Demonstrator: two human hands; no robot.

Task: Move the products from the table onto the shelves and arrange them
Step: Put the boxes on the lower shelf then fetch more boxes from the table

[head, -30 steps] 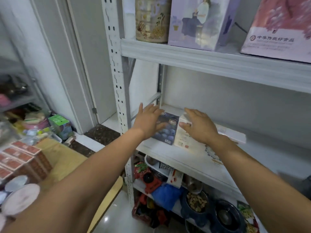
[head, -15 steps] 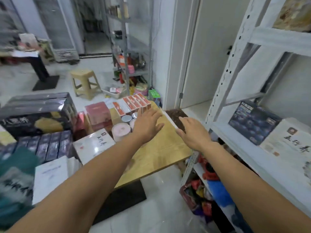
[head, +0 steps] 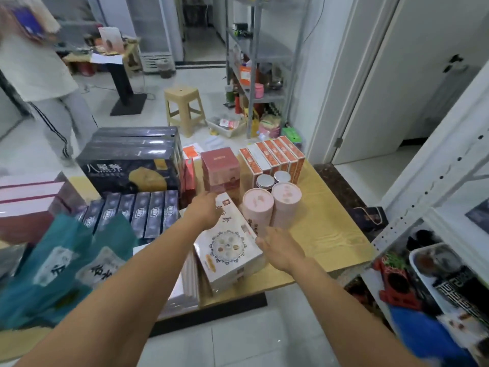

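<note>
A wooden table (head: pixel 328 234) carries many products. A flat white box with a round blue pattern (head: pixel 227 247) lies on top of a stack near the front edge. My left hand (head: pixel 205 211) hovers over its far left corner, fingers loosely bent and holding nothing. My right hand (head: pixel 277 246) reaches beside its right edge, also holding nothing. Just behind stand two pink tubes (head: pixel 272 207). The white shelf unit (head: pixel 434 202) rises at the right.
Black boxes (head: pixel 132 160), small dark boxes (head: pixel 137 213), red-and-white cartons (head: pixel 275 157), a pink box (head: pixel 221 168) and teal bags (head: pixel 63 266) fill the table. A beige stool (head: pixel 184 107) and a metal rack (head: pixel 254 64) stand behind. A person (head: pixel 39 75) stands far left.
I have turned from the shelf, where both hands pushed boxes into place, back to the table. Both hands, holding nothing, have come down to the flat white box.
</note>
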